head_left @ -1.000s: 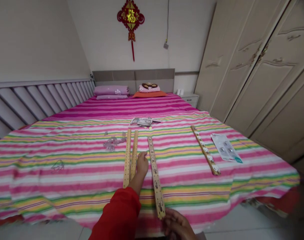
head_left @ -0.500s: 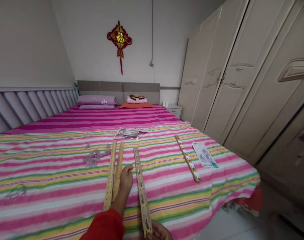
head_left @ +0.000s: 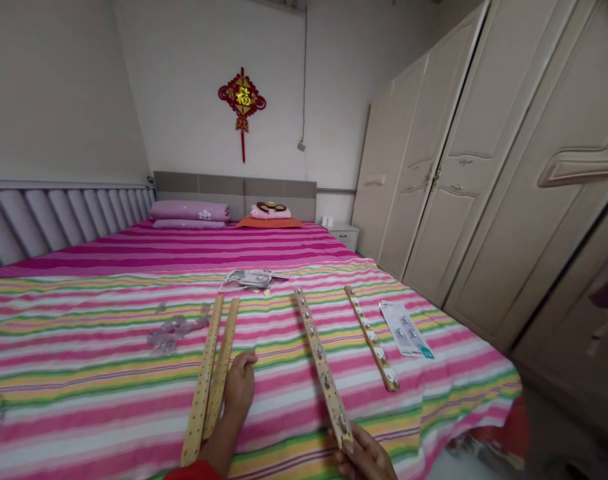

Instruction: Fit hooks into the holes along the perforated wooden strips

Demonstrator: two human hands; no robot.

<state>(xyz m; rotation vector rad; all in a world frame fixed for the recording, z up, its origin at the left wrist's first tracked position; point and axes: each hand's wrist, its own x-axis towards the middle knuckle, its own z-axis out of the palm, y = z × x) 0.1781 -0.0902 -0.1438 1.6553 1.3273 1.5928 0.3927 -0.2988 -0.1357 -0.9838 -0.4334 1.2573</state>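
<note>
Near its close end, my right hand [head_left: 368, 456] grips a long wooden strip [head_left: 320, 353] studded with a row of shiny metal pieces. The strip points away and slightly left, its near end looking a little raised off the cloth. My left hand [head_left: 240, 385] is curled just right of two bare wooden strips with rows of holes, the left one [head_left: 204, 380] and the right one [head_left: 221, 373]. Its fingers are closed, and what lies inside them, if anything, is hidden. Right of the held strip lies another wooden strip [head_left: 370, 337] bearing several round white-and-silver pieces.
A striped cloth [head_left: 284, 413] covers the bed. On it lie a clear blister pack [head_left: 405, 328] at right, crumpled packaging [head_left: 251, 279] at the back, and clear plastic bits [head_left: 173, 329] at left. A wardrobe [head_left: 464, 200] stands to the right.
My right hand has carried its strip to the right, nearer the other studded strip. My left hand has shifted slightly left and nearer in view. The camera has tilted up a little.
</note>
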